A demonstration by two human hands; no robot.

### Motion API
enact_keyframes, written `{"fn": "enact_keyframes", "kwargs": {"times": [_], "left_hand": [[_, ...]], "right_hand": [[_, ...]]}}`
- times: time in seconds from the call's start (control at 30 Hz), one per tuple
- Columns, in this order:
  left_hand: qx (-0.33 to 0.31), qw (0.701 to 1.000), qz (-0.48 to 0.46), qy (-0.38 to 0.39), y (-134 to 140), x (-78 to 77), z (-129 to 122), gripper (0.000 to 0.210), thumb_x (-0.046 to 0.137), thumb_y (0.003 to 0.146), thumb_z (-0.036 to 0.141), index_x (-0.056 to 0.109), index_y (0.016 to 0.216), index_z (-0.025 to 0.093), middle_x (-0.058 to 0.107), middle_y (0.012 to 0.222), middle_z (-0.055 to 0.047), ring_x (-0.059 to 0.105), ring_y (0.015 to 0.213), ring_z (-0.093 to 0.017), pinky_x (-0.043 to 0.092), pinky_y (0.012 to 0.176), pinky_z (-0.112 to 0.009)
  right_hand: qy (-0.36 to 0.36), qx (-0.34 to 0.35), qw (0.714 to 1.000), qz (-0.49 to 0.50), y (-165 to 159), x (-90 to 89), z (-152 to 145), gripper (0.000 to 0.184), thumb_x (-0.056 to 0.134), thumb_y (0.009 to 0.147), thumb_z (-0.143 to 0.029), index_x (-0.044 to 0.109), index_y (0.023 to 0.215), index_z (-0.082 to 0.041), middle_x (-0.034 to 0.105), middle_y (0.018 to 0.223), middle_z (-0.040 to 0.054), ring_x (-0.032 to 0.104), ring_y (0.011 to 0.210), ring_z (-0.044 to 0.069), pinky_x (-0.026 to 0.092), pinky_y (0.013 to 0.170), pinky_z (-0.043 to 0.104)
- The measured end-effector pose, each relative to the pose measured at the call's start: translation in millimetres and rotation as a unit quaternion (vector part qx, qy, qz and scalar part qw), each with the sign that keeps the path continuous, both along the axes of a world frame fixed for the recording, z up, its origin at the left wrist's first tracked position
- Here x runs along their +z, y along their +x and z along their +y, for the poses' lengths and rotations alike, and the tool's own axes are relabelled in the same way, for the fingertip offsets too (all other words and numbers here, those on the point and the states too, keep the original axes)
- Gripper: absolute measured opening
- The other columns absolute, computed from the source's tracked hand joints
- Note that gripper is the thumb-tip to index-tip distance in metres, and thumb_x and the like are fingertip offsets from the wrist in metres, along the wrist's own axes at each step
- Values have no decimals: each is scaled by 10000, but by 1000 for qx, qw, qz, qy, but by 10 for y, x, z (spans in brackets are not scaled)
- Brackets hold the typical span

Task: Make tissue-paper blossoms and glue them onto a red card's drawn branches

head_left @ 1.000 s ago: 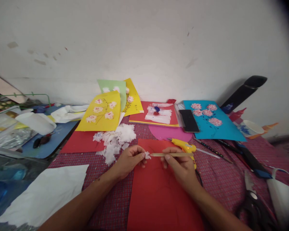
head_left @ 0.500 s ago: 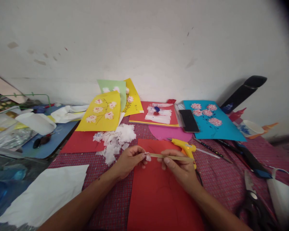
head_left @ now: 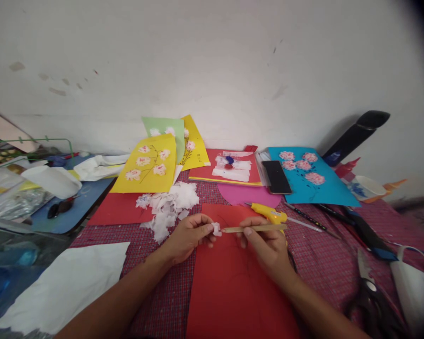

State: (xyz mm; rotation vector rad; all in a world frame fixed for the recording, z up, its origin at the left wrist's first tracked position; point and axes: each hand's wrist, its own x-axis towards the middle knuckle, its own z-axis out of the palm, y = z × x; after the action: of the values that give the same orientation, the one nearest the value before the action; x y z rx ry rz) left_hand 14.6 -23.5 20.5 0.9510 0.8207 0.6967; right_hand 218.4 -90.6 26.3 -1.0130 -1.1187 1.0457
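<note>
Between thumb and fingers, my left hand (head_left: 192,236) pinches a small crumpled piece of white tissue paper (head_left: 216,229). My right hand (head_left: 265,242) grips a thin, flat wooden stick (head_left: 257,228), held level, its tip just right of the tissue. Both hands are above a sheet of red paper (head_left: 240,292) with faint dark lines drawn on it. A yellow glue gun (head_left: 268,213) lies just behind my right hand, partly hidden by it. Left of my left hand is a heap of torn white tissue pieces (head_left: 175,202).
Yellow (head_left: 144,162) and blue (head_left: 314,176) sheets with paper flowers lie at the back. A phone (head_left: 276,177) rests beside the blue one. Scissors (head_left: 371,292) and a paintbrush (head_left: 314,220) are at right. A white sheet (head_left: 67,282) covers the left front.
The stick's tip has drawn back to the right, off the tissue at my left fingers. More of the tissue piece shows now. My left hand stays about where it was.
</note>
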Motion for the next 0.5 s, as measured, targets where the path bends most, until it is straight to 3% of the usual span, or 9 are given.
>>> {"fn": "enact_keyframes", "kwargs": {"times": [0.5], "left_hand": [[-20, 1000, 13, 21, 0, -5, -12, 256, 747, 788, 350, 635, 857, 131, 680, 791, -41, 614, 652, -109, 489, 585, -225]], "right_hand": [[7, -3, 998, -61, -30, 37, 11, 111, 614, 899, -281, 696, 924, -210, 676, 785, 23, 588, 593, 135, 479, 556, 272]]}}
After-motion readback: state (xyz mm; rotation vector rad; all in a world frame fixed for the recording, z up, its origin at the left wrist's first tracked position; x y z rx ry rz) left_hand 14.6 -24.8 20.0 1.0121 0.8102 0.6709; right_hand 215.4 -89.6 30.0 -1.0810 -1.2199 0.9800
